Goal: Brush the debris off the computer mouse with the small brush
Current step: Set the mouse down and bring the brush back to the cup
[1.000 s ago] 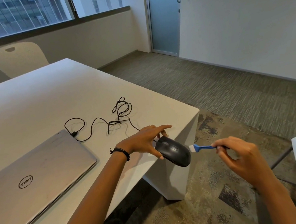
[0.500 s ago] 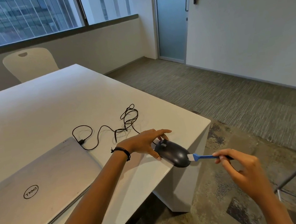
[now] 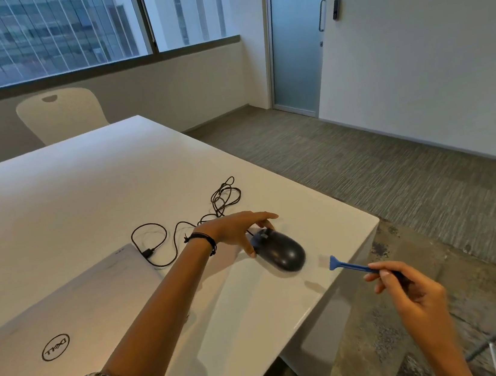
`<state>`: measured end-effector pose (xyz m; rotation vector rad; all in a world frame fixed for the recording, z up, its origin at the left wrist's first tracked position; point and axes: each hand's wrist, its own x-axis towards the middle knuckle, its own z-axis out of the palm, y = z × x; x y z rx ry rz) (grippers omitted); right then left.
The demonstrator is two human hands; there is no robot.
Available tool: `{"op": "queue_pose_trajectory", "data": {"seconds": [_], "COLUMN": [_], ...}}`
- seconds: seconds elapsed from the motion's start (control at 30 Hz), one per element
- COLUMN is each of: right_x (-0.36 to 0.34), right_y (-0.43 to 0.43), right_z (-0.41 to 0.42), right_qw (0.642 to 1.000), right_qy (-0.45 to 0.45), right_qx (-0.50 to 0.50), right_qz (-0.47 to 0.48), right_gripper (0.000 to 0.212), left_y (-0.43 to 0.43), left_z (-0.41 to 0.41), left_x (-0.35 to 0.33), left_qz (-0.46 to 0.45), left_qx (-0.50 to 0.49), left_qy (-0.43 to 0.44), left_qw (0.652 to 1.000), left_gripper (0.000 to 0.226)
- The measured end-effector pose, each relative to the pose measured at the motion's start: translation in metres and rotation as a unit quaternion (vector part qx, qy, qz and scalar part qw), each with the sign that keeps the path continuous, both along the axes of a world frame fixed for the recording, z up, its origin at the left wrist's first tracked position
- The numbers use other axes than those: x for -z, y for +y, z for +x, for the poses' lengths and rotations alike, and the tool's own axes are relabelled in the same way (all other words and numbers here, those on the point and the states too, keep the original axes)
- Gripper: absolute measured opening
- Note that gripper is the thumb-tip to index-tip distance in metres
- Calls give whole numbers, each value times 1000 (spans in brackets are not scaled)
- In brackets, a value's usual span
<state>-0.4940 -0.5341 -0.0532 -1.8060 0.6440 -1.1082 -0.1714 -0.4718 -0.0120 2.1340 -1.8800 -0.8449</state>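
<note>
Head view: left hand [image 3: 233,231] pinches mouse [image 3: 282,254], brush [image 3: 347,266] in right hand [image 3: 412,295] just beside.

The left hand [image 3: 239,230], arm stretched forward, grips the mouse [image 3: 280,251]; the right hand [image 3: 412,295] pinches the brush [image 3: 350,266] by its handle

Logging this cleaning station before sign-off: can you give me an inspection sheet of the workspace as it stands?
Surface: white table, glossy; any debris too small to tell.
Job's things: black computer mouse near the table's right corner; small blue brush, its head apart from the mouse.
Clutter: closed silver laptop.
Grippers: left hand holds the mouse's front end; right hand pinches the brush handle.
Cables: black mouse cable, loosely tangled, plug at the laptop's edge.
Surroundings: white chair, window, frosted door, carpet.
</note>
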Motion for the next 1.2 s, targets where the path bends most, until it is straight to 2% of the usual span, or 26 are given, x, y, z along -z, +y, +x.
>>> {"op": "queue_pose_trajectory", "data": {"seconds": [0.33, 0.63, 0.8, 1.03, 1.2], "right_x": [-5, -19, -37, -63, -87], "right_y": [-7, -30, -32, -18, 0], "right_z": [39, 99, 135, 182, 220], "right_qw": [993, 984, 955, 876, 836], "right_qy": [-64, -64, -39, -50, -71], "right_qx": [-14, -50, -117, -247, -334], "right_qz": [94, 158, 270, 412, 431], "right_gripper": [22, 20, 20, 19, 18], "left_y": [6, 41, 77, 137, 171], "left_z": [15, 21, 26, 17, 5], "left_x": [0, -15, -29, -42, -50], "left_qz": [-9, -157, -242, -327, -376], "left_qx": [-15, -80, -186, -326, -387], "left_qy": [-26, -45, -103, -173, -196], "left_qw": [1000, 983, 947, 870, 819], "left_gripper": [78, 46, 27, 27, 25]}}
